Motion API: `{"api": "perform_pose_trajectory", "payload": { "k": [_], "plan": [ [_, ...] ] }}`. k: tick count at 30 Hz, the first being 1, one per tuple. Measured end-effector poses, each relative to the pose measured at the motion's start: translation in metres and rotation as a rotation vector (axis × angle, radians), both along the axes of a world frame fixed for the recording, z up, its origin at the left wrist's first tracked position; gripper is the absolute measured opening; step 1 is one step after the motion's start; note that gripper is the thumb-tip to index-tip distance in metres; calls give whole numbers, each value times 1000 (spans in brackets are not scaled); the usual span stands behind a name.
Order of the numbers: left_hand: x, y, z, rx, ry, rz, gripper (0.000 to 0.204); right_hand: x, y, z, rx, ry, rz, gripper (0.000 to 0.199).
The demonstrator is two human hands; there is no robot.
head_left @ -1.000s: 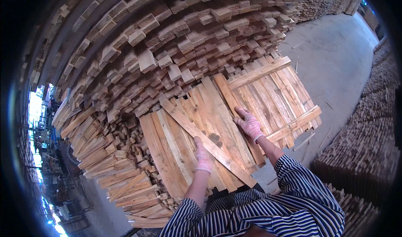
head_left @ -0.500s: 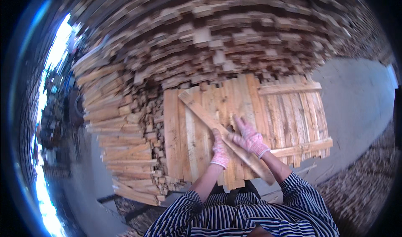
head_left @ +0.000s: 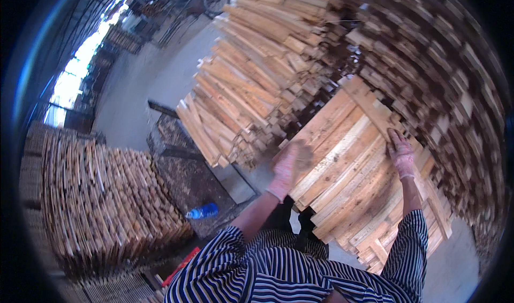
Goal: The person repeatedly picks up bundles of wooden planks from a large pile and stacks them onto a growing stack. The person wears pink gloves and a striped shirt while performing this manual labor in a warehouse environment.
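A wide panel of pale planks (head_left: 342, 158) lies in front of me, set at a slant. Along its far edge runs a wooden strip (head_left: 369, 105) laid across the plank ends. My right hand (head_left: 401, 156), in a pink and white knit glove, rests on this strip with its fingers stretched out. By the panel's near left corner is my left hand (head_left: 285, 172), gloved the same way. Motion smears its fingers, and a brown blur beside them hides whether anything is held.
A stack of split wood strips (head_left: 246, 78) stands beyond the panel's left side. Another strip pile (head_left: 107, 196) is at the lower left. A blue bottle (head_left: 202, 211) lies on a dark, debris-strewn surface (head_left: 187, 180). Tall wood stacks (head_left: 428, 73) rise at the right.
The view has swung left. The strip, earlier diagonal across the panel under both hands, now lies along its far edge. My left hand has moved off it to the panel's corner.
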State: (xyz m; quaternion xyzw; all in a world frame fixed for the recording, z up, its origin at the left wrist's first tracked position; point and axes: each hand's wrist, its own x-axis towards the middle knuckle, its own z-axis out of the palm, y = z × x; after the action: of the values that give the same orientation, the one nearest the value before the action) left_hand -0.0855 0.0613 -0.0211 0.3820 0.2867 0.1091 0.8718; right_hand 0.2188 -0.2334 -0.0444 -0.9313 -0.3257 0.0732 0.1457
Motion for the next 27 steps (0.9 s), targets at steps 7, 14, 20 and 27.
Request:
{"api": "perform_pose_trajectory", "payload": {
  "k": [7, 14, 20, 27],
  "plan": [
    [-115, 157, -108, -44, 377, 576, 61, -46, 66, -4, -315, -344, -213, 56],
    [0, 218, -146, 122, 488, 228, 84, -153, 240, 42, 375, -23, 267, 69],
    [52, 271, -203, 422, 881, 343, 102, -177, 444, 0, 340, 205, 494, 74],
    [47, 276, -236, 344, 780, 276, 67, -150, 602, -83, 32, -91, 433, 89]
  ]
}}
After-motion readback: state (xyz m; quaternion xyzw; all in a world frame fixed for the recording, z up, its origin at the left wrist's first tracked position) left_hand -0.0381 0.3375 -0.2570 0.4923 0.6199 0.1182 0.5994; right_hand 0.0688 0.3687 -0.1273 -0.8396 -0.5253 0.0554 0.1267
